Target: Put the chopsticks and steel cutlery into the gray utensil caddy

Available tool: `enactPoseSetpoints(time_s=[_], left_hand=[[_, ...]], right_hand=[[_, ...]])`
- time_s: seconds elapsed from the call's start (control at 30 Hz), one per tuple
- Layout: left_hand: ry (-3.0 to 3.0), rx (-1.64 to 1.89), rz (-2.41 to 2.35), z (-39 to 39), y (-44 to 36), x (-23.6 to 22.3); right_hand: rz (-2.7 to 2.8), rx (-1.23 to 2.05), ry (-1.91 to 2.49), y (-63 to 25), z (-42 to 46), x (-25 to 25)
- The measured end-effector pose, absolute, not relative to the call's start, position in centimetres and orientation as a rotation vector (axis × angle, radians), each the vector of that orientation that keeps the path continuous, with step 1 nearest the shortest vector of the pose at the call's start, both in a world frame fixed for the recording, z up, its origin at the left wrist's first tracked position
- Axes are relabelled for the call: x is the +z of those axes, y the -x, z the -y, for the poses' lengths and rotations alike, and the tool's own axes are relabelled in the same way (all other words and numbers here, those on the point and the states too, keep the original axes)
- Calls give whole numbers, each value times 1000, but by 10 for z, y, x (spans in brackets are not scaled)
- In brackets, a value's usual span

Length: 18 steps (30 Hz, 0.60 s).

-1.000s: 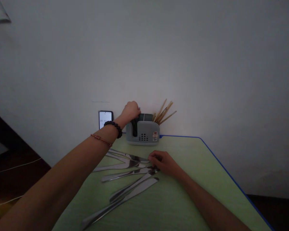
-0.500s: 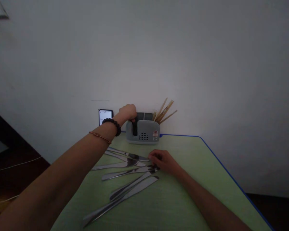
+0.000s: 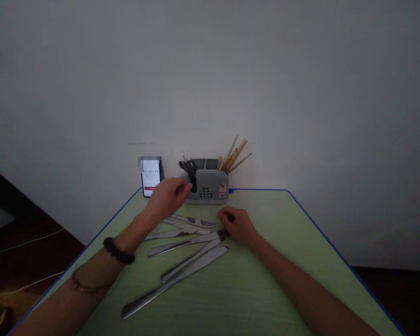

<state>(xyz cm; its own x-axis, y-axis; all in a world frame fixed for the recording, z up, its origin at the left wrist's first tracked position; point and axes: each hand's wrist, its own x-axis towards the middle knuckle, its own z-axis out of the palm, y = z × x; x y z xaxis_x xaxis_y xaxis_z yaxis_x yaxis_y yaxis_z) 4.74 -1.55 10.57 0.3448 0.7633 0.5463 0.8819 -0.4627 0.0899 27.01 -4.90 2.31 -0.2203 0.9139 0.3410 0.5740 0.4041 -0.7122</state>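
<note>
My left hand (image 3: 170,198) hovers in front of the left end of a grey cutlery holder (image 3: 212,186), its fingers curled in with nothing showing between them. Dark-looking cutlery (image 3: 188,167) stands in the holder's left compartment, and wooden chopsticks (image 3: 236,156) lean out of the right one. Several metal table knives (image 3: 196,268) lie loosely fanned over the table, most with blades toward the right. Beside the blade tips rests my right hand (image 3: 241,225), fingers bent inward; its fingertips are at the knife ends, and what is under them is hidden.
A phone (image 3: 151,179) with a running timer leans on the wall left of the holder. The pale green table (image 3: 266,289) has a blue edge and stands against a white wall (image 3: 210,84). Cables lie on the dark floor at left.
My left hand has drawn back from the holder's left compartment, down and toward me, uncovering the cutlery standing there. My right hand stays at the knife tips. The view has shifted slightly.
</note>
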Motion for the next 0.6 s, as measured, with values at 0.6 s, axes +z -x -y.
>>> enactPoseSetpoints(time_s=[0.6], left_hand=[[2714,-933,1358,32,-26,22]], right_hand=[[2537,384,900,-265,56,29]])
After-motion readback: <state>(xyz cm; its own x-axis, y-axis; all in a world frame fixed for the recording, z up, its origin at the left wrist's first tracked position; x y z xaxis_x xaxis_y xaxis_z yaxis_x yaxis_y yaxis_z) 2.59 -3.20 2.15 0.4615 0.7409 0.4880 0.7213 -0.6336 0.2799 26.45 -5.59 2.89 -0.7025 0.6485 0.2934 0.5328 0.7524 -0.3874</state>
